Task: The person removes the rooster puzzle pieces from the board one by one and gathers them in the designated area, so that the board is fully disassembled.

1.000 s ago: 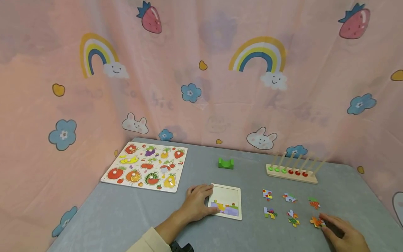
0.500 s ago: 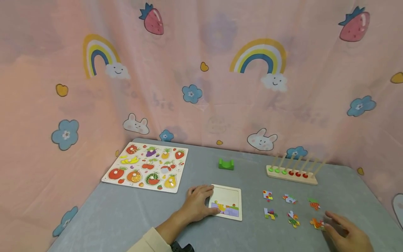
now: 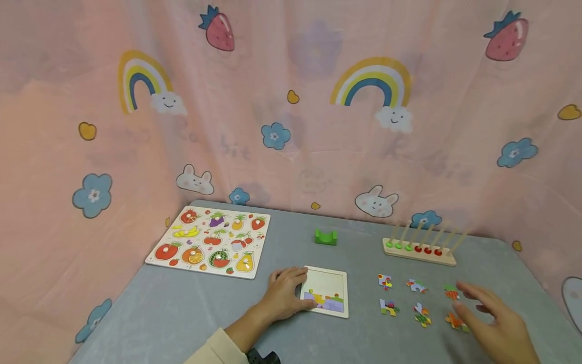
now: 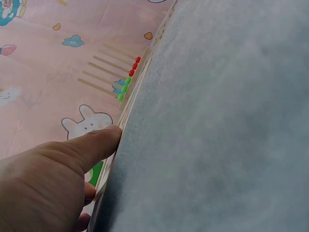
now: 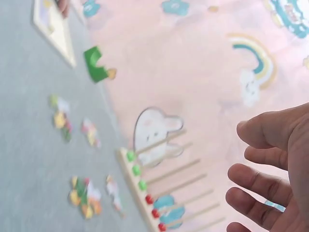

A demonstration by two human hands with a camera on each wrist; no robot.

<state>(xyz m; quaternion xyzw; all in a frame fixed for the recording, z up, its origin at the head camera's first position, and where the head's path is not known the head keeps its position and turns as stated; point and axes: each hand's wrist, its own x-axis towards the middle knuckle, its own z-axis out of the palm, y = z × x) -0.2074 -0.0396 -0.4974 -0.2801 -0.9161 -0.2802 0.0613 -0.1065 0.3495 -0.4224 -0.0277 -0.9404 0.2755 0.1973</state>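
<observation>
My left hand [image 3: 283, 296] grips the left side of a small wooden puzzle tray [image 3: 328, 281], its thumb near the lower edge and fingers at the upper corner. Several joined jigsaw pieces [image 3: 334, 303] fill the tray's lower part; the rest of its base is bare. My right hand [image 3: 497, 321] is held over the right end of the loose pieces, fingers spread and holding nothing. Nearest to it are an orange jigsaw piece [image 3: 454, 320], partly covered by the hand, and a green-and-orange piece [image 3: 450, 291]. In the right wrist view the loose pieces are blurred.
Other loose jigsaw pieces [image 3: 388, 307] lie in two rows between tray and right hand. Behind them stands a wooden peg rack [image 3: 420, 255] with green and red beads. A green block [image 3: 326, 237] sits at the back; a fruit puzzle board [image 3: 206, 247] lies at the left.
My right hand has let go of the orange piece, drawn back, then moved up and over the right-hand pieces. That piece stays on the table. My left hand keeps its place on the tray.
</observation>
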